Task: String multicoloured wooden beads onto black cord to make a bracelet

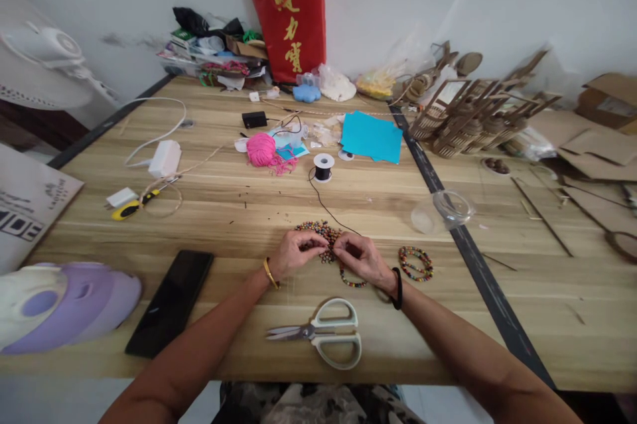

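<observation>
A strand of small multicoloured beads (348,280) is pinched by the fingers of both left hand (293,255) and right hand (362,257) (beside a loose bead pile (318,233)) over the wooden desk (239,212).

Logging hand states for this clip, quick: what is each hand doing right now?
Left hand: fingers pinched shut at the pile of beads.
Right hand: pinched shut on the beaded strand.

Only a couple of readable bits here: the red bag (287,9) at the bench's far edge has gold Chinese characters, too blurry to make out. The cardboard sheet (27,208) off the left edge shows "IDE".
</observation>
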The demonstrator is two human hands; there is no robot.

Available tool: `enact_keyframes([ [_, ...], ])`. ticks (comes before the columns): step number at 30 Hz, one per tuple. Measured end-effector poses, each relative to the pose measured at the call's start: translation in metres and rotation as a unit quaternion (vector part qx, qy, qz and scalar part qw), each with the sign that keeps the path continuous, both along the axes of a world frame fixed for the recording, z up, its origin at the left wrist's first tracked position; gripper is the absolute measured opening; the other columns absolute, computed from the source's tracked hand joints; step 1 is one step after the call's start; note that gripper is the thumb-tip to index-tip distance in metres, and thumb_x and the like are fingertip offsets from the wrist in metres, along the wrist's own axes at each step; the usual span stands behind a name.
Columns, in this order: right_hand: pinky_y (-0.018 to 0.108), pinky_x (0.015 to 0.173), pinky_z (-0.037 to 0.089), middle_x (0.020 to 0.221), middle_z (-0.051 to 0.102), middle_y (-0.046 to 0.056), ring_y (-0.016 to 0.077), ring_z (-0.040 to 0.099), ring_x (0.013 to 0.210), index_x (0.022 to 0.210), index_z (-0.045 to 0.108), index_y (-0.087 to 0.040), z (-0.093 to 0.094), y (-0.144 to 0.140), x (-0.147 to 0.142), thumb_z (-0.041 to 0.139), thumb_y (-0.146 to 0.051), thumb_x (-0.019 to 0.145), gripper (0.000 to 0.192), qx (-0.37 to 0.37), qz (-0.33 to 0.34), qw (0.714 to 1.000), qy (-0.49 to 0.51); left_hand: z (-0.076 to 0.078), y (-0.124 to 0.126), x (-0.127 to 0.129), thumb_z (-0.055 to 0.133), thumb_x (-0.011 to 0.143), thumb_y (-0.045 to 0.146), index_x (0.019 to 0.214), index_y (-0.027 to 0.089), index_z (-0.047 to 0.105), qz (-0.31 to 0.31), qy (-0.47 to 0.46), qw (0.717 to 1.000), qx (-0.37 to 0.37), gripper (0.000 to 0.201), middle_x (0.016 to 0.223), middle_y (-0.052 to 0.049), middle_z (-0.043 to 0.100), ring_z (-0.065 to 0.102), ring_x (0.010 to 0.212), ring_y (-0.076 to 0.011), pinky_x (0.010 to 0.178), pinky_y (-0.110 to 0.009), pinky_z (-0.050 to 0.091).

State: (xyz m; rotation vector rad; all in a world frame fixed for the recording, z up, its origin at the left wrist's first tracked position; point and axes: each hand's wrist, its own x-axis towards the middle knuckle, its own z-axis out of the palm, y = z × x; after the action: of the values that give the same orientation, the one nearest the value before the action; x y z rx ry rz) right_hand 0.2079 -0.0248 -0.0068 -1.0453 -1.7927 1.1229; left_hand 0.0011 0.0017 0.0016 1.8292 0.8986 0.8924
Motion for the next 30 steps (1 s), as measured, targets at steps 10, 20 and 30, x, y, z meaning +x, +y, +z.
enact_keyframes([
  [10, 0.021, 0.051, 0.035, 0.065, 0.054, 0.0, 0.0092, 0.044, 0.055, 0.081, 0.06, -0.016, 0.0, 0.001, -0.001, 0.057, -0.043, 0.09, 0.029, -0.005, -0.003, 1.0, 0.006, 0.001, 0.0, -0.001, 0.069, 0.078, 0.026, 0.082, 0.013, 0.074, -0.004, -0.014, 0.998, -0.057, 0.014, 0.08, -0.007, 0.075, 0.067, 0.071, -0.0144, 0.067, -0.023, 0.052],
  [20, 0.022, 0.049, 0.033, 0.065, 0.054, 0.0, 0.0092, 0.042, 0.053, 0.08, 0.06, -0.016, 0.0, 0.002, -0.001, 0.057, -0.045, 0.089, 0.03, -0.007, -0.003, 1.0, 0.018, 0.007, 0.001, -0.002, 0.07, 0.078, 0.025, 0.077, 0.012, 0.071, -0.009, -0.039, 0.999, 0.0, 0.013, 0.076, -0.007, 0.072, 0.065, 0.072, -0.0149, 0.07, -0.026, 0.05],
  [30, 0.021, 0.048, 0.032, 0.063, 0.053, -0.001, 0.0083, 0.041, 0.051, 0.079, 0.059, -0.015, 0.0, 0.0, -0.003, 0.057, -0.049, 0.087, 0.035, -0.013, -0.009, 0.999, 0.033, 0.011, 0.002, 0.0, 0.069, 0.077, 0.021, 0.075, 0.011, 0.069, -0.011, -0.024, 0.999, 0.019, 0.01, 0.075, -0.007, 0.071, 0.064, 0.071, -0.0146, 0.07, -0.026, 0.05],
])
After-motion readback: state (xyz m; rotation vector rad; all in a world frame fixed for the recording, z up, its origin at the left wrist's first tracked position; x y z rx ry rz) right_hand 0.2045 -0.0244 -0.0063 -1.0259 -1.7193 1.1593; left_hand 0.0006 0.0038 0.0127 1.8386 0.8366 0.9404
